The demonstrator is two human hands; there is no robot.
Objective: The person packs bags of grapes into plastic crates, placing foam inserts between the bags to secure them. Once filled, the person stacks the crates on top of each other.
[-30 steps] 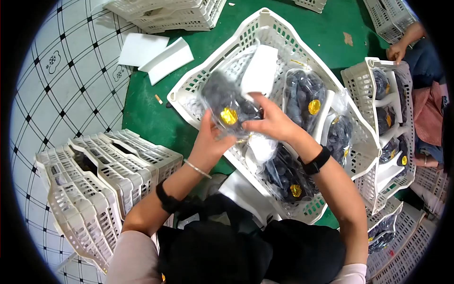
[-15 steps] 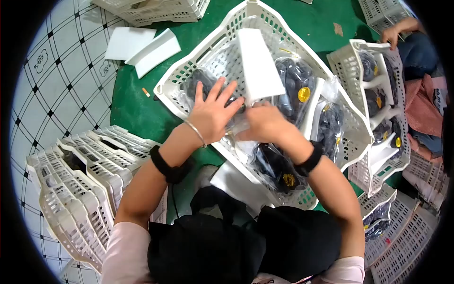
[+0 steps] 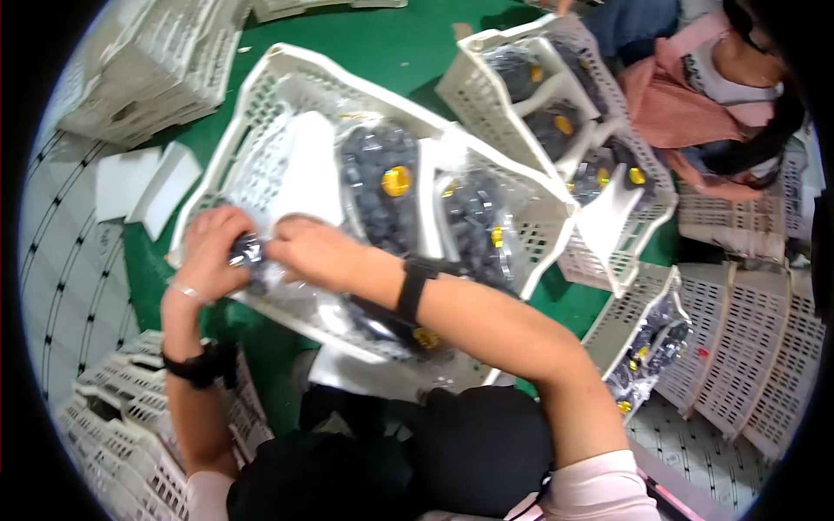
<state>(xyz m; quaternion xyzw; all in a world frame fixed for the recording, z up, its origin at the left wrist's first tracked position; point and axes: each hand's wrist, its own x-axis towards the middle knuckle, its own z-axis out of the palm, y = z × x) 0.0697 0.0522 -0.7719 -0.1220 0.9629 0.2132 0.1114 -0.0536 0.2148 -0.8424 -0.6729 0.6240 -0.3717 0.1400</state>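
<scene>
A white perforated crate (image 3: 486, 143) in front of me holds clear bags of dark fruit (image 3: 375, 174) with gold stickers, parted by white foam sheets (image 3: 313, 169). At its left corner my left hand (image 3: 211, 252) has its fingers curled round a shiny bag of dark fruit (image 3: 248, 250). My right hand (image 3: 308, 252) is beside that bag, fingers bent down at the plastic; what they hold, if anything, is hidden. Another bag (image 3: 426, 337) lies along the near side, partly under my right forearm.
Stacked crates stand at the upper left (image 3: 156, 69) and lower left (image 3: 130, 417). Foam pieces (image 3: 130, 182) lie on the green floor (image 3: 339, 22). Right of my crate are more filled crates (image 3: 486, 95), empty crates (image 3: 738, 347) and another person in a pink apron (image 3: 660, 95).
The view has shifted to the right, so the crate appears further left. My left hand has gone from spread fingers to curled round the bag; my right hand is still close by.
</scene>
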